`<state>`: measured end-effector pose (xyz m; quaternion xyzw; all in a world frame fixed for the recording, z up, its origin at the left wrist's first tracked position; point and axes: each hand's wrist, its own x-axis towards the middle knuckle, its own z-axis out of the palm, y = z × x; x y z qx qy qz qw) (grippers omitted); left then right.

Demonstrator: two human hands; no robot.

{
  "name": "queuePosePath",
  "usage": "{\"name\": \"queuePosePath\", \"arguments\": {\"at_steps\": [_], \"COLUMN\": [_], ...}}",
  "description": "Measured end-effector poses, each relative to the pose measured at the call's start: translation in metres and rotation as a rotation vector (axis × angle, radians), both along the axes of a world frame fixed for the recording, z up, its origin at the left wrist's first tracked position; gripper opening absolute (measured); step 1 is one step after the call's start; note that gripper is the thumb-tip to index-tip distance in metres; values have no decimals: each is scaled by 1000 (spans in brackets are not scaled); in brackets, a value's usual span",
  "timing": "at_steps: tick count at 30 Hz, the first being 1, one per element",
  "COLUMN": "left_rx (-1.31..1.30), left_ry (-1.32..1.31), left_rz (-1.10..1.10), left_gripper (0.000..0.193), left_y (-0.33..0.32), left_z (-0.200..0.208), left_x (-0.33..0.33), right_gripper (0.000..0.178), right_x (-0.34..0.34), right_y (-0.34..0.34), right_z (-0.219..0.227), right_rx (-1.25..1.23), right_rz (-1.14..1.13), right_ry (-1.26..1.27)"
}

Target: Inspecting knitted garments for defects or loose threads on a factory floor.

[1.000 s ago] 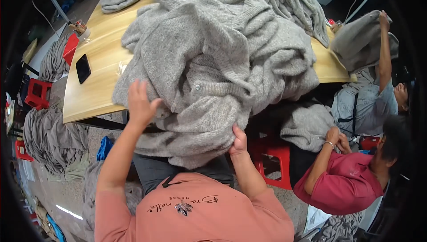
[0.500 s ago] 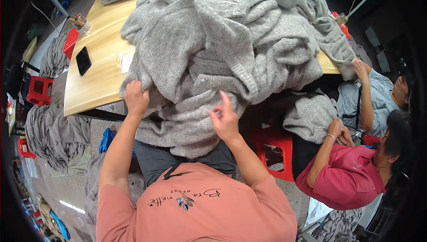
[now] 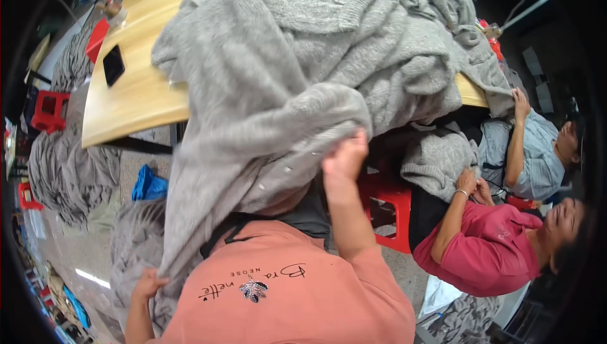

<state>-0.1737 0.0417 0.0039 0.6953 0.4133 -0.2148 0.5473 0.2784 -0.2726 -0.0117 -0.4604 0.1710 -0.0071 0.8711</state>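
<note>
From the head view, the left hand [image 3: 147, 283] gripped the grey sweater's [image 3: 253, 110] lower edge, well below the wooden table [image 3: 129, 97] — the right hand [image 3: 344, 157] pinched its fold just off the table's near edge — hands well apart

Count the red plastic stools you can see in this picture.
3: one stool left of the wooden table, one stool lower at the left edge, one stool beside the seated co-workers. Knitwear may hide others.
</note>
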Motion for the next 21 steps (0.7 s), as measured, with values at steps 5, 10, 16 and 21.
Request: {"name": "queuePosePath", "arguments": {"at_steps": [5,10,16,21], "left_rx": [75,734,1207,1269], "left_ry": [68,-198,-994,-793], "left_rz": [205,-438,-463,-370], "left_gripper": [23,32,50,74], "left_y": [-39,-8,-34,-14], "left_z": [19,-24,54,52], "left_x": [23,139,255,355], "right_gripper": [29,20,34,62], "right_x": [-28,-34,-29,-11], "right_y": [-41,-27,-12,-11], "right_z": [90,45,-12,-63], "right_rx": [192,87,-449,-745], "right_rz": [-12,205,374,324], "right_ry": [-224,-142,-135,-230]}}
